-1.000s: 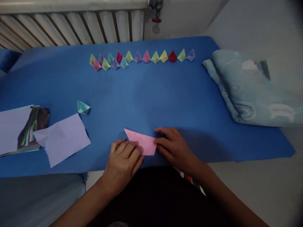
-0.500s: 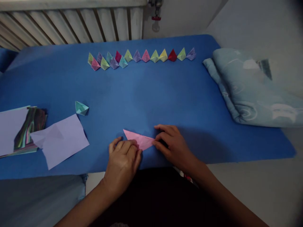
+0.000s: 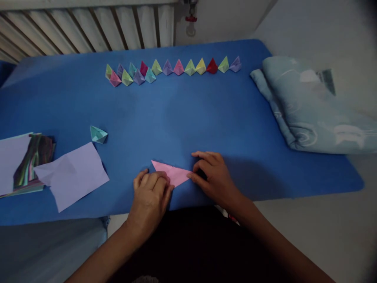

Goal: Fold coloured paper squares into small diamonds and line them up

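A folded pink paper [image 3: 176, 175], roughly triangular, lies on the blue surface [image 3: 182, 118] near its front edge. My left hand [image 3: 152, 193] is closed on the paper's lower left part, its curled fingers covering that portion. At the paper's right corner, my right hand [image 3: 212, 175] pinches the tip between thumb and a finger, with the other fingers curled above. The paper's pointed left corner sticks out beyond my left fingers.
Several small folded paper boats [image 3: 178, 67] stand in a row at the back. A teal one [image 3: 98, 135] sits at left, near lilac sheets [image 3: 78, 175] and a paper stack [image 3: 32, 161]. A folded pale quilt [image 3: 312, 110] lies right; a radiator [image 3: 132, 27] stands behind.
The whole view has shifted slightly. My right thumb has slid a little along the pink paper's right corner, and both hands remain on the paper.
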A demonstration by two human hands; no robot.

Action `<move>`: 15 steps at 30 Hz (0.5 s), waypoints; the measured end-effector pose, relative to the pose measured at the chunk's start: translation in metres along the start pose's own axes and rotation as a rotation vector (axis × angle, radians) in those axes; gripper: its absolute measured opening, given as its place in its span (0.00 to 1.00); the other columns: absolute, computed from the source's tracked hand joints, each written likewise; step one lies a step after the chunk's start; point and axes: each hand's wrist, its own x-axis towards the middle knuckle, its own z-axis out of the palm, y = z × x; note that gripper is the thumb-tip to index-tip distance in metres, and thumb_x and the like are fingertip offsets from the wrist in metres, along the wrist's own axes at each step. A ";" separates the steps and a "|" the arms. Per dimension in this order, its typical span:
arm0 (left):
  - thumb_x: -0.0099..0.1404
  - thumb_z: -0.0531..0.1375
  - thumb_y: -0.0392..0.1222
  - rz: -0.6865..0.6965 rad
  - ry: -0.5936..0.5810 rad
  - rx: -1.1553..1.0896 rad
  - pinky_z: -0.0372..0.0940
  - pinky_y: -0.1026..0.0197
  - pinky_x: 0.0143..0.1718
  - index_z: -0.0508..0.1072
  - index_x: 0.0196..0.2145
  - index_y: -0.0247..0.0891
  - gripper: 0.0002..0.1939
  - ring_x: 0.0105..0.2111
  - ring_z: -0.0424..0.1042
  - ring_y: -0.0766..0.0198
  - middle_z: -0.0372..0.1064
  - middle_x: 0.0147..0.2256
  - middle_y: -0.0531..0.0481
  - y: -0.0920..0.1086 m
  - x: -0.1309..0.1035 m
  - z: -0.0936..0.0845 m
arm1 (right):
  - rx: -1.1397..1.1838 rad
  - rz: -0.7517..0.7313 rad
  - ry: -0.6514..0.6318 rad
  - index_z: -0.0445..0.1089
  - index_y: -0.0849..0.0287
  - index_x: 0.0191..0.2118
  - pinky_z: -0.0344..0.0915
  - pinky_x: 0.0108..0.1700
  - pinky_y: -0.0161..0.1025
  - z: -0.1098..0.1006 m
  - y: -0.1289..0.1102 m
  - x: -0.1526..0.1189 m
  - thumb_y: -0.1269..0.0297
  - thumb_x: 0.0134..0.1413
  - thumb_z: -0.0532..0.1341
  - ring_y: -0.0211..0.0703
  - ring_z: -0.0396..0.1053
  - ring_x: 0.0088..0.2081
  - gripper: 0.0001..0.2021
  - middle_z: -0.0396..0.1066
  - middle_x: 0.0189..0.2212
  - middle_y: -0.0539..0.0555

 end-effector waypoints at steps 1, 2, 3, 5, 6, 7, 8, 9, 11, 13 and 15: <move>0.67 0.56 0.36 0.012 -0.004 0.001 0.55 0.46 0.54 0.71 0.37 0.37 0.04 0.41 0.70 0.59 0.72 0.39 0.47 -0.002 -0.001 0.000 | -0.019 0.003 0.009 0.70 0.58 0.32 0.58 0.53 0.50 0.000 0.001 0.000 0.63 0.53 0.65 0.52 0.63 0.52 0.05 0.70 0.49 0.57; 0.67 0.55 0.36 0.031 -0.010 0.010 0.55 0.46 0.54 0.72 0.40 0.38 0.06 0.41 0.70 0.59 0.72 0.40 0.47 -0.004 -0.001 0.000 | -0.038 0.008 0.015 0.70 0.57 0.33 0.58 0.52 0.50 0.000 0.002 0.000 0.62 0.52 0.65 0.53 0.63 0.52 0.06 0.70 0.50 0.57; 0.67 0.55 0.37 0.054 -0.014 0.025 0.55 0.46 0.54 0.72 0.43 0.40 0.09 0.41 0.70 0.59 0.71 0.41 0.47 -0.006 -0.001 -0.001 | -0.055 0.015 0.018 0.70 0.56 0.33 0.57 0.51 0.51 0.000 0.003 0.000 0.61 0.51 0.66 0.54 0.63 0.52 0.06 0.70 0.50 0.56; 0.68 0.54 0.37 0.101 -0.037 0.062 0.55 0.46 0.53 0.71 0.49 0.45 0.13 0.40 0.69 0.60 0.70 0.40 0.47 -0.009 0.001 -0.002 | -0.081 0.030 0.008 0.70 0.56 0.34 0.57 0.50 0.51 -0.002 0.006 0.001 0.61 0.51 0.66 0.54 0.63 0.52 0.07 0.69 0.52 0.56; 0.69 0.53 0.37 0.121 -0.057 0.078 0.55 0.45 0.52 0.70 0.51 0.45 0.15 0.40 0.69 0.60 0.70 0.40 0.47 -0.011 0.003 -0.003 | -0.089 0.037 -0.001 0.70 0.55 0.34 0.57 0.49 0.51 -0.003 0.006 0.001 0.61 0.51 0.66 0.55 0.63 0.52 0.07 0.69 0.52 0.55; 0.69 0.53 0.38 0.139 -0.084 0.091 0.56 0.45 0.52 0.70 0.52 0.44 0.15 0.40 0.69 0.59 0.70 0.40 0.46 -0.013 0.004 -0.003 | -0.095 0.045 -0.011 0.70 0.55 0.34 0.57 0.49 0.50 -0.004 0.007 0.001 0.61 0.51 0.66 0.55 0.63 0.52 0.07 0.68 0.52 0.55; 0.69 0.53 0.39 0.157 -0.111 0.101 0.56 0.45 0.52 0.69 0.52 0.42 0.16 0.40 0.69 0.58 0.70 0.41 0.46 -0.014 0.006 -0.005 | -0.103 0.051 -0.019 0.70 0.55 0.34 0.57 0.49 0.50 -0.005 0.006 0.001 0.61 0.51 0.66 0.55 0.63 0.52 0.06 0.68 0.53 0.55; 0.69 0.53 0.40 0.173 -0.136 0.108 0.56 0.45 0.51 0.69 0.53 0.40 0.16 0.40 0.69 0.57 0.71 0.41 0.45 -0.016 0.007 -0.005 | -0.114 0.057 -0.025 0.71 0.55 0.35 0.57 0.49 0.51 -0.005 0.004 0.002 0.62 0.51 0.66 0.55 0.63 0.52 0.06 0.68 0.53 0.56; 0.69 0.53 0.41 0.197 -0.162 0.123 0.56 0.44 0.51 0.68 0.54 0.38 0.17 0.41 0.69 0.56 0.71 0.42 0.44 -0.017 0.008 -0.007 | -0.141 0.060 -0.029 0.71 0.55 0.37 0.56 0.50 0.51 -0.003 -0.002 0.001 0.63 0.52 0.64 0.57 0.62 0.53 0.06 0.68 0.53 0.56; 0.70 0.52 0.41 0.207 -0.163 0.133 0.55 0.44 0.52 0.67 0.55 0.39 0.17 0.42 0.68 0.55 0.71 0.42 0.44 -0.018 0.008 -0.007 | -0.158 0.052 -0.028 0.71 0.55 0.42 0.55 0.51 0.52 0.002 -0.009 0.002 0.62 0.53 0.63 0.58 0.61 0.54 0.09 0.67 0.54 0.57; 0.70 0.52 0.41 0.211 -0.151 0.147 0.55 0.44 0.52 0.67 0.55 0.39 0.18 0.43 0.68 0.55 0.71 0.42 0.44 -0.018 0.007 -0.006 | -0.157 0.040 -0.030 0.71 0.53 0.45 0.54 0.52 0.53 0.008 -0.016 0.002 0.58 0.53 0.63 0.58 0.59 0.55 0.13 0.66 0.56 0.56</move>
